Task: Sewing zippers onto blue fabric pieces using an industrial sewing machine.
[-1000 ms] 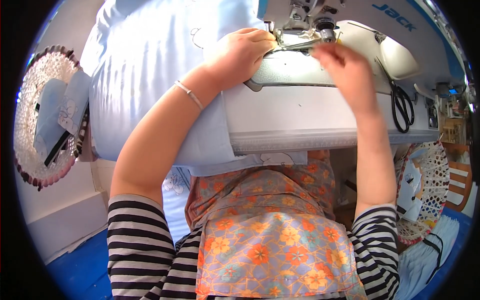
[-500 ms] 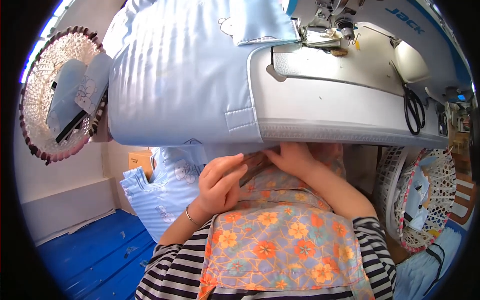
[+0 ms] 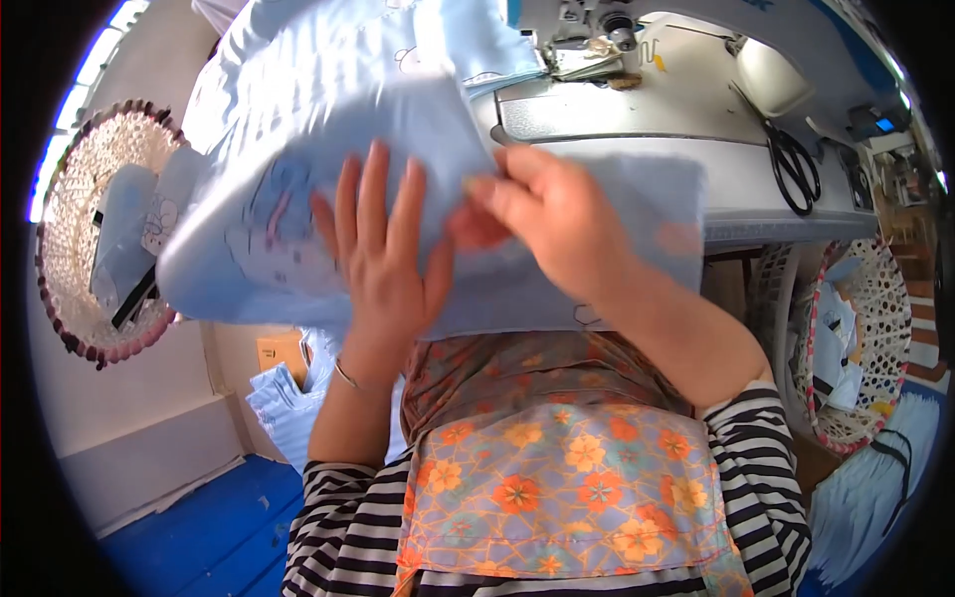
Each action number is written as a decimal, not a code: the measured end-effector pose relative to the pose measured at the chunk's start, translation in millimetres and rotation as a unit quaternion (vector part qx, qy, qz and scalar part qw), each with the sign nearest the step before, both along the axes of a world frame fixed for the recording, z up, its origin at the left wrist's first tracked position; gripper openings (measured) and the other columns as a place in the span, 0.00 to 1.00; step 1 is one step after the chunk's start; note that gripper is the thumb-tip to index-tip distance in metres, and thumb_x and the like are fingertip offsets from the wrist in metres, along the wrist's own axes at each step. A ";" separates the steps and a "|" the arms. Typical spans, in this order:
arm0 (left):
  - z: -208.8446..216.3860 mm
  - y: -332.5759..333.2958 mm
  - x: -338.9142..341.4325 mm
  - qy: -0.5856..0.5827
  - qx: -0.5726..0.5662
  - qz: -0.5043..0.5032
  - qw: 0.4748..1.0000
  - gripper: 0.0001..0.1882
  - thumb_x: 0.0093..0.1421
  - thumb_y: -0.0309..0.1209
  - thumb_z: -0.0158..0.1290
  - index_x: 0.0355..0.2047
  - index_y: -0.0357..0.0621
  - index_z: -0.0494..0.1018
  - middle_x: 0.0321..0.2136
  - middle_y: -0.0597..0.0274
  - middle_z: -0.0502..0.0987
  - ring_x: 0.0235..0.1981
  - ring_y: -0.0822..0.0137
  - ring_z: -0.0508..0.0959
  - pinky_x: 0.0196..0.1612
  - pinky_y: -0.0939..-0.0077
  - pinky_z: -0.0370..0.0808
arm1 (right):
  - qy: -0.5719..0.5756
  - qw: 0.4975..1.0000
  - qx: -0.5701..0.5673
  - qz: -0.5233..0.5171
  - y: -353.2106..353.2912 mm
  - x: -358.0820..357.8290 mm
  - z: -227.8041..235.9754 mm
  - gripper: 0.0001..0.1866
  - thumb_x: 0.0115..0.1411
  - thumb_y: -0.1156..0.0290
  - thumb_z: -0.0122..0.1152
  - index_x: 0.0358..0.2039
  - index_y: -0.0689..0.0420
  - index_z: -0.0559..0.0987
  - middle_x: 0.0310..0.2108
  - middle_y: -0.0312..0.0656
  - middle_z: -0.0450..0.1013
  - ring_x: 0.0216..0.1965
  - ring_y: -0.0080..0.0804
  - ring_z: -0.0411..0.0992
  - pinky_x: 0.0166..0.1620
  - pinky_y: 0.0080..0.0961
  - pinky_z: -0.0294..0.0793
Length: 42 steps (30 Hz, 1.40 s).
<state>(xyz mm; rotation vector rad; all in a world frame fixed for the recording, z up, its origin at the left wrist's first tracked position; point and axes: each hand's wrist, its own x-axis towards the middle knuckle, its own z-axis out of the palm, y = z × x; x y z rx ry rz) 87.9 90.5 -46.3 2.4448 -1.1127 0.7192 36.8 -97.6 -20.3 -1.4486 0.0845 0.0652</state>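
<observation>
Light blue satin-like fabric with printed animal figures lies over the front of the sewing table, folded in layers. My left hand rests flat on it with fingers spread. My right hand, blurred a little, pinches a folded edge of the same fabric just right of my left hand. Part of the cloth spreads to the right beneath my right forearm. Beyond it, near the machine's needle area, a small stitched blue piece sits on the cloth.
A white sewing machine stands at the far right, with black scissors on the table below it. Woven baskets holding blue pieces flank me, one at left and one at right. Striped blue cloth hangs below the table.
Both hands have risen from below the table edge onto the fabric. The cloth's near edge is now lifted and folded over, and a layer covers more of the table at right.
</observation>
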 end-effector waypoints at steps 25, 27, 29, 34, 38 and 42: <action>-11.0 -78.3 56.9 0.134 0.146 -0.188 0.962 0.23 0.64 0.26 0.46 0.59 0.36 0.67 0.63 0.47 0.65 0.64 0.47 0.63 0.67 0.58 0.56 | 0.228 0.661 -0.590 -0.405 -340.6 -323.9 -80.7 0.07 0.55 0.72 0.56 0.33 0.52 0.81 0.30 0.45 0.78 0.33 0.45 0.78 0.36 0.36 0.76; -18.0 -76.4 64.4 0.127 0.145 -0.195 0.962 0.23 0.64 0.26 0.45 0.60 0.37 0.67 0.62 0.47 0.65 0.64 0.47 0.63 0.66 0.58 0.57 | 0.364 0.644 -0.629 -0.238 -369.4 -413.3 -98.7 0.06 0.51 0.74 0.58 0.31 0.51 0.81 0.30 0.44 0.78 0.35 0.45 0.77 0.38 0.40 0.75; -23.1 -76.7 68.8 0.122 0.142 -0.198 0.962 0.23 0.65 0.26 0.44 0.60 0.38 0.67 0.62 0.48 0.65 0.64 0.47 0.64 0.66 0.59 0.57 | 0.397 0.663 -0.613 -0.162 -372.9 -452.2 -119.9 0.07 0.49 0.74 0.60 0.31 0.51 0.81 0.31 0.43 0.79 0.35 0.45 0.77 0.39 0.41 0.74; -18.6 -78.8 64.7 0.112 0.154 -0.175 0.966 0.22 0.65 0.26 0.44 0.60 0.37 0.67 0.62 0.48 0.66 0.64 0.47 0.64 0.66 0.59 0.58 | 0.511 0.677 -0.529 -0.025 -359.5 -457.5 -132.2 0.10 0.40 0.75 0.69 0.27 0.54 0.81 0.27 0.49 0.77 0.32 0.47 0.76 0.35 0.39 0.73; -16.5 -75.1 62.4 0.116 0.127 -0.171 0.970 0.21 0.64 0.27 0.47 0.57 0.35 0.69 0.60 0.47 0.68 0.63 0.47 0.65 0.65 0.59 0.60 | 0.375 0.683 -0.626 -0.022 -374.5 -470.8 -123.9 0.06 0.41 0.77 0.64 0.24 0.56 0.78 0.21 0.44 0.73 0.27 0.39 0.73 0.32 0.38 0.71; -20.5 -72.0 57.4 0.121 0.084 -0.164 0.975 0.21 0.58 0.27 0.53 0.52 0.34 0.73 0.57 0.44 0.70 0.60 0.45 0.68 0.63 0.58 0.63 | 0.237 0.738 -0.540 -0.328 -363.4 -414.1 -34.3 0.04 0.48 0.78 0.56 0.25 0.58 0.71 0.20 0.32 0.63 0.25 0.22 0.64 0.29 0.28 0.64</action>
